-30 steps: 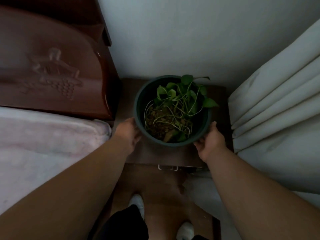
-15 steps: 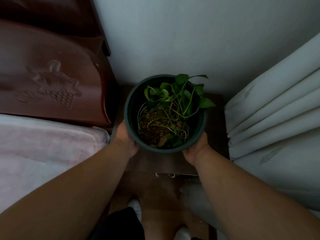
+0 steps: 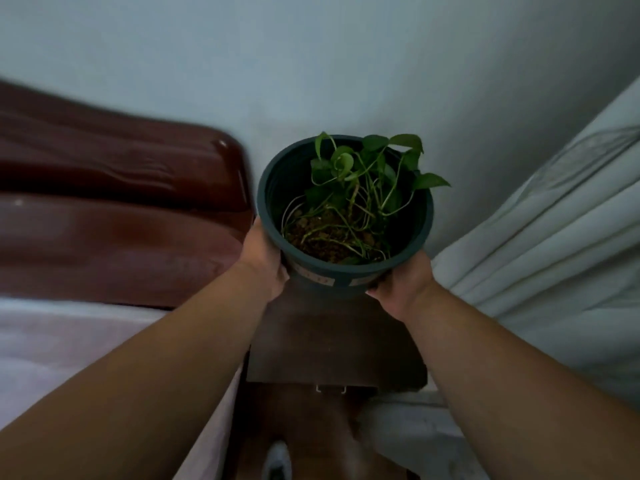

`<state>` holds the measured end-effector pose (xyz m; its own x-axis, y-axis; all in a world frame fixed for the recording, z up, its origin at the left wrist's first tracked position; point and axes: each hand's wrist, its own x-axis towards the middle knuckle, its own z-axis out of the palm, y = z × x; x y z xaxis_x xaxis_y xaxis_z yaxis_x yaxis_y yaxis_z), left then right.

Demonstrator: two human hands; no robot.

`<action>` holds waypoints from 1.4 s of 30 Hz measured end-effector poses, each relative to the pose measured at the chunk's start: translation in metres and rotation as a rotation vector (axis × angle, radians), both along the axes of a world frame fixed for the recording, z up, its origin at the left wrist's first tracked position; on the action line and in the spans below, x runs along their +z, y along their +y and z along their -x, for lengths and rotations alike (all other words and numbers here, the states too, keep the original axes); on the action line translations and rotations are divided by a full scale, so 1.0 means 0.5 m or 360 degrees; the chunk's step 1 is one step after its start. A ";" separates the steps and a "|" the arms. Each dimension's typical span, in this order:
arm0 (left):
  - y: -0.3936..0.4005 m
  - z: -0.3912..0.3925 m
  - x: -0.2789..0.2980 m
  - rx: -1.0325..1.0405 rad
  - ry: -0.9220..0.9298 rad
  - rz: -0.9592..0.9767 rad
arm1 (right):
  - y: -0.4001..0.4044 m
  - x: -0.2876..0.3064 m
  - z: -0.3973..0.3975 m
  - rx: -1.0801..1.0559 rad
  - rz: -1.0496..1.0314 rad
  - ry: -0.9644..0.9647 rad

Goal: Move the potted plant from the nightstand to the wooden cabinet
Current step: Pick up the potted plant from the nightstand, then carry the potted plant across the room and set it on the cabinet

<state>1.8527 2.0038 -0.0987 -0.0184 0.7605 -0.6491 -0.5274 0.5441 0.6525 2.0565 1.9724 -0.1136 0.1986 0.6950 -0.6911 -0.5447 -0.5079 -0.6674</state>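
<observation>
The potted plant (image 3: 346, 216) is a dark green round pot with soil and a small leafy vine, held up in the air above the dark wooden nightstand (image 3: 332, 344). My left hand (image 3: 263, 261) grips the pot's left side under the rim. On the lower right side, my right hand (image 3: 403, 285) grips it too. The pot tilts slightly toward me. The wooden cabinet is not in view.
A dark red wooden headboard (image 3: 114, 216) and a bed with pale bedding (image 3: 62, 344) lie to the left. Pale curtains (image 3: 554, 244) hang at the right. A plain wall (image 3: 311, 64) is straight ahead. My shoe (image 3: 277, 462) shows on the wooden floor below.
Both hands closed on the pot's sides and lifted it off the nightstand. The view has tilted upward, showing more wall and the bare nightstand top.
</observation>
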 end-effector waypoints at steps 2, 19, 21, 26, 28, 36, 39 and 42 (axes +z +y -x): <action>0.002 0.014 0.045 0.0011 0.0056 -0.0110 | 0.006 0.050 0.015 0.0015 -0.0089 -0.0012; -0.219 0.215 0.213 0.0870 0.0328 -0.0352 | -0.004 0.219 0.233 0.0945 -0.0345 0.0136; -0.289 0.232 0.225 0.1026 0.0364 -0.0348 | -0.041 0.238 0.270 0.1086 -0.0377 0.0195; -0.494 0.289 0.266 0.1358 0.0479 -0.0326 | -0.166 0.278 0.391 0.1459 -0.0453 0.0288; -0.581 0.313 0.281 0.1490 0.0560 -0.0269 | -0.221 0.285 0.443 0.1619 -0.0469 0.0321; -0.981 0.400 0.311 0.2114 0.0658 -0.0208 | -0.549 0.327 0.652 0.2268 -0.0505 0.0270; -1.041 0.404 0.314 0.2154 0.0643 -0.0133 | -0.585 0.329 0.691 0.2374 -0.0397 0.0289; -1.212 0.424 0.330 0.2310 0.0693 -0.0092 | -0.738 0.338 0.761 0.2583 -0.0380 0.0242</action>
<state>1.6409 1.3978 0.0664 -0.9284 -0.0611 -0.3664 -0.3342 -0.2931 0.8958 1.6761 1.6033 0.0555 -0.8531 0.1837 -0.4883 0.3568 -0.4774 -0.8030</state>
